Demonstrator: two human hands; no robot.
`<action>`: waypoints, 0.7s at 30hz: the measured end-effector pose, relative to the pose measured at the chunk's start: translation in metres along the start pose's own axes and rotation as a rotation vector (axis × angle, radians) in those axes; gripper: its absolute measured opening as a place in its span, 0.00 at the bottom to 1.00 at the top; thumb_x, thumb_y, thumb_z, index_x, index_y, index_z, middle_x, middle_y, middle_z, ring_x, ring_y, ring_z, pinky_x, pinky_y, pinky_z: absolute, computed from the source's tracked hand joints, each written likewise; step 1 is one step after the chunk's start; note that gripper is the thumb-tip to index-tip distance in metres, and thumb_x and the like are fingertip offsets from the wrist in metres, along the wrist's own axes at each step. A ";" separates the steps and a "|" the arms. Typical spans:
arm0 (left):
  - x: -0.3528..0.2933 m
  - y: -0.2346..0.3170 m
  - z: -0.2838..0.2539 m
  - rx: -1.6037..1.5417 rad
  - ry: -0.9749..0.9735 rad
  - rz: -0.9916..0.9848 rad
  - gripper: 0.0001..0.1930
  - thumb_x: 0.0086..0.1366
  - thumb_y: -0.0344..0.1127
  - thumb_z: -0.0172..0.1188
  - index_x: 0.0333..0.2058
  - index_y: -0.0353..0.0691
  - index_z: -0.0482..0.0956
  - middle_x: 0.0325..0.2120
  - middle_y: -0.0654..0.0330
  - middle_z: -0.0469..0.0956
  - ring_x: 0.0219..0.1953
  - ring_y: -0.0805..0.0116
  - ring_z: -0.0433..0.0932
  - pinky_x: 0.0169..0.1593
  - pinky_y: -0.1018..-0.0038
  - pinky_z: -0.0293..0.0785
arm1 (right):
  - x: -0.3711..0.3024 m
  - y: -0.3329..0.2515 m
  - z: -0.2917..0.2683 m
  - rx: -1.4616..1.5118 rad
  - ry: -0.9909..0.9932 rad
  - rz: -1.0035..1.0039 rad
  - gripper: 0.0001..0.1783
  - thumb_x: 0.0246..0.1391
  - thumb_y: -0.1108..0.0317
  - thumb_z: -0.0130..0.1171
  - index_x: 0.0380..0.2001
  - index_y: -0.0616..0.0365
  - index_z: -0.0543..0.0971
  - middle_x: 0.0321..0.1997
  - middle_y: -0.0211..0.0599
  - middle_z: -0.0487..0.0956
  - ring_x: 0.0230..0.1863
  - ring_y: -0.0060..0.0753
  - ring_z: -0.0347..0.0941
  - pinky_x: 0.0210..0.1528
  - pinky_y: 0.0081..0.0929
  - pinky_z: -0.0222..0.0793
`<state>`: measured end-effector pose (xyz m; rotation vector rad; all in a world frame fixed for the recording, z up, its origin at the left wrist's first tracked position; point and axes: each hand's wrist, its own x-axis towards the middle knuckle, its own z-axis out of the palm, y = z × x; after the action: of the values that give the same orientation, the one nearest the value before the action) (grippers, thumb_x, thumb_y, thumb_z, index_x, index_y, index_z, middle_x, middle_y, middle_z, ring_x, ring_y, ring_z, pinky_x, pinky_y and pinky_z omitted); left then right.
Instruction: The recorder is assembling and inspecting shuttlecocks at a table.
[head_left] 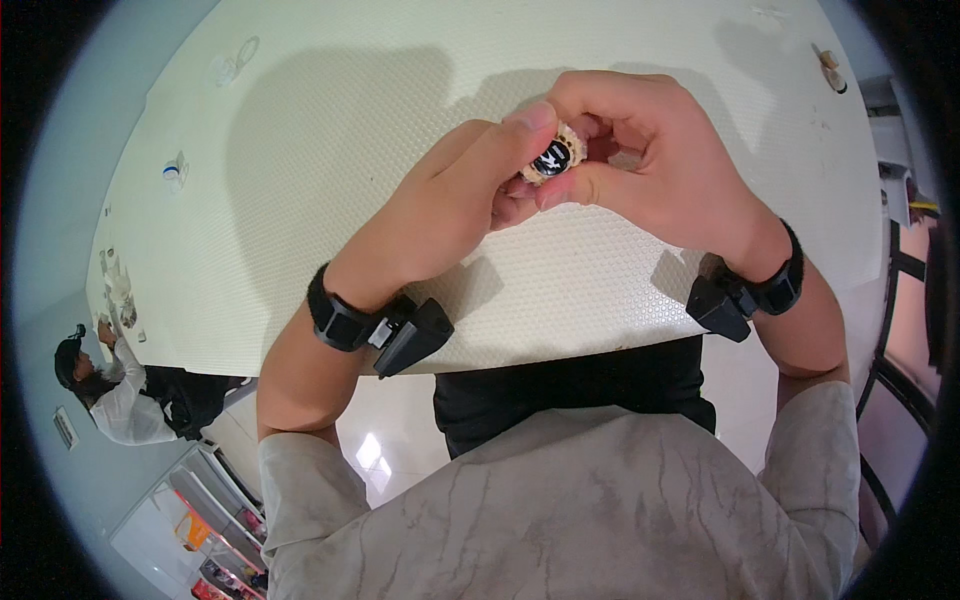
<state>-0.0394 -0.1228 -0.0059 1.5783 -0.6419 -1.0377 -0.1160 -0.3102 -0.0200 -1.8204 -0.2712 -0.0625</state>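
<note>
Over the table, both hands meet at a small round piece [552,158] with a black face, white marks on it and a cream, bumpy rim. I cannot make out its exact kind. My left hand [455,190] pinches it from the left, the thumb lying on its upper left edge. From the right, my right hand [655,150] grips it with thumb and curled fingers, the thumb at its lower edge. Fingers partly hide its underside. Each wrist wears a black strap with a dark block, the left [375,330] and the right [750,295].
A white textured table [570,290] spreads around my hands. Toward its left lie a clear ring-like thing [248,50] and a small blue-and-white item [172,170]. A small brownish item [830,70] rests near the right edge. Far left, another person [125,395] sits by several small things.
</note>
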 end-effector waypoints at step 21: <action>-0.004 0.003 -0.004 -0.156 0.014 -0.057 0.24 0.74 0.58 0.37 0.35 0.45 0.73 0.20 0.73 0.66 0.22 0.83 0.59 0.25 0.81 0.50 | 0.000 -0.006 -0.011 -0.073 -0.052 -0.001 0.21 0.58 0.76 0.62 0.55 0.63 0.75 0.41 0.29 0.77 0.34 0.14 0.69 0.33 0.15 0.65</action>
<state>-0.0371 -0.1183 -0.0024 1.4732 -0.4965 -1.0912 -0.1158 -0.3194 -0.0109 -1.8967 -0.3100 -0.0258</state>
